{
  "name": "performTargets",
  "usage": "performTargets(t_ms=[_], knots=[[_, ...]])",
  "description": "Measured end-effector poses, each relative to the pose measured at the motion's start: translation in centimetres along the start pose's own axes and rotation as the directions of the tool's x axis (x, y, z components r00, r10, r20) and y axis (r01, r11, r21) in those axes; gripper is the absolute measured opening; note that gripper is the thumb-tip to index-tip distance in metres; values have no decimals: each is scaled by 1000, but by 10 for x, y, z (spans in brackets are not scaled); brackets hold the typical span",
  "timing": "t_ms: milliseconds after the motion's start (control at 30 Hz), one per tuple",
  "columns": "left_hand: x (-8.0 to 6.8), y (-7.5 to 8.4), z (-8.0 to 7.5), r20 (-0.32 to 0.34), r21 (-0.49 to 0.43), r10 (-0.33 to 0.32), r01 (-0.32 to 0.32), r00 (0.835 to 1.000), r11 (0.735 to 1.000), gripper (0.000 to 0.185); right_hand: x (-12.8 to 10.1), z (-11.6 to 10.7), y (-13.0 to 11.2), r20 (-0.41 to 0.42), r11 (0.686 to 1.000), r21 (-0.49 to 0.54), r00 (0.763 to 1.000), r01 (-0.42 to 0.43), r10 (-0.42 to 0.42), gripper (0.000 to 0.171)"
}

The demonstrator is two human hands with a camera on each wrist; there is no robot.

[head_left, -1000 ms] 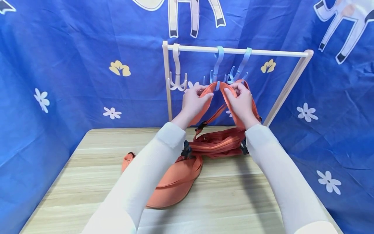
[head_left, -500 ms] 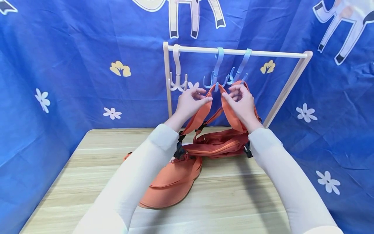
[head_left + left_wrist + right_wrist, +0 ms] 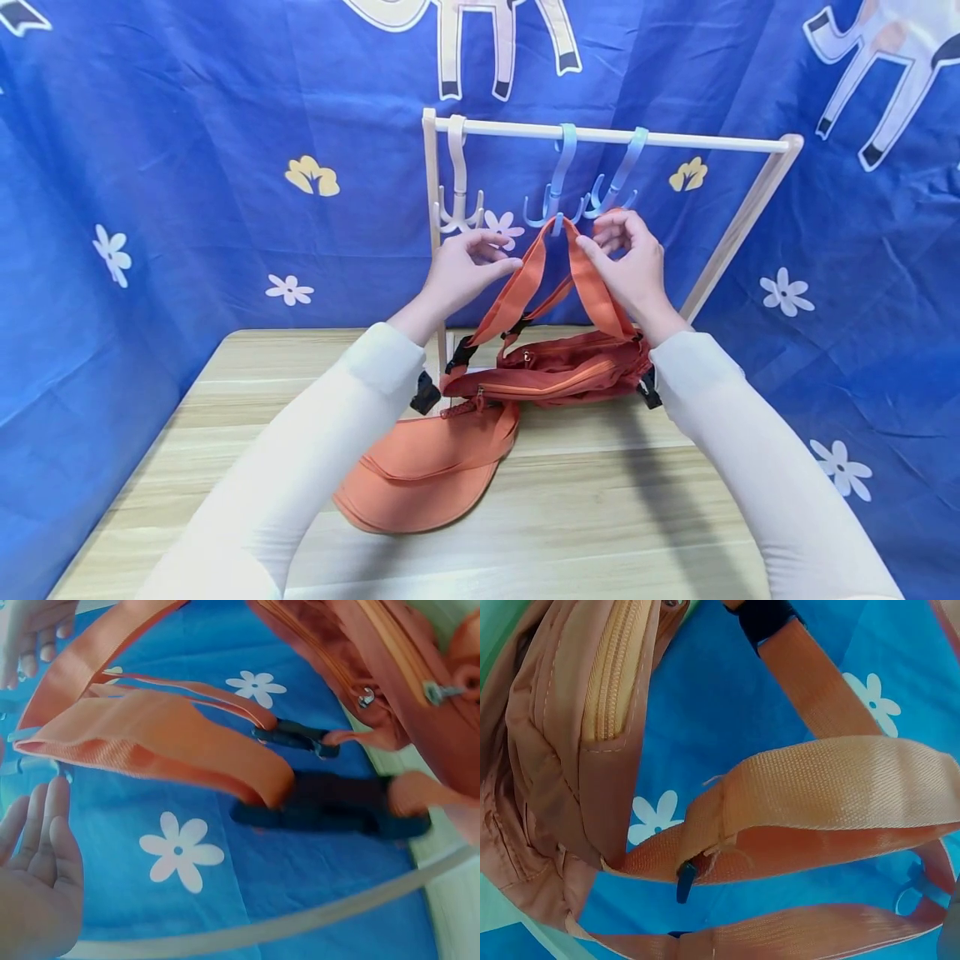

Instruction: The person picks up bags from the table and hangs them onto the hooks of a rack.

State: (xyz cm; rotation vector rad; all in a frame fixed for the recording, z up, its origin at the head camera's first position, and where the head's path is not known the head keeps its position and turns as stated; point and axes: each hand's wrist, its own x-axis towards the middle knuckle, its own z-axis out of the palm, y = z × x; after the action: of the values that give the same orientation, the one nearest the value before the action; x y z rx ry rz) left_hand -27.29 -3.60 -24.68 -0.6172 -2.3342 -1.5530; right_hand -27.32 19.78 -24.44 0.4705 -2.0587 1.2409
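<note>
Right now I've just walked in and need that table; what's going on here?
A person's left hand and right hand flank an orange strap hanging on the middle hook, with a red bag below. The left is clear of the strap; whether the right touches it is hard to tell. An orange cap lies on the table.

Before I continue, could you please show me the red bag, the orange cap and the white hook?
Red bag (image 3: 558,372): head view, main fabric body.
Orange cap (image 3: 429,503): head view, brim.
White hook (image 3: 459,171): head view, stem.

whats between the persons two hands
The head view shows an orange strap, looped over the middle blue hook, between the left hand and right hand.
</note>
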Motion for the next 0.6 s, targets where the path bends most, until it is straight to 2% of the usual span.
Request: performTargets(t_ms=[267, 467, 600], knots=[[-13, -10, -17, 35, 32, -16, 15, 999, 999, 42, -9, 1, -7, 24, 1000, 4, 999, 25, -25, 36], [-27, -17, -28, 80, 35, -44, 41, 996, 999, 42, -23, 4, -21, 49, 997, 67, 997, 49, -52, 32], [-44, -8, -37, 95, 25, -68, 66, 993, 998, 36, -35, 7, -38, 73, 994, 92, 995, 59, -65, 31]])
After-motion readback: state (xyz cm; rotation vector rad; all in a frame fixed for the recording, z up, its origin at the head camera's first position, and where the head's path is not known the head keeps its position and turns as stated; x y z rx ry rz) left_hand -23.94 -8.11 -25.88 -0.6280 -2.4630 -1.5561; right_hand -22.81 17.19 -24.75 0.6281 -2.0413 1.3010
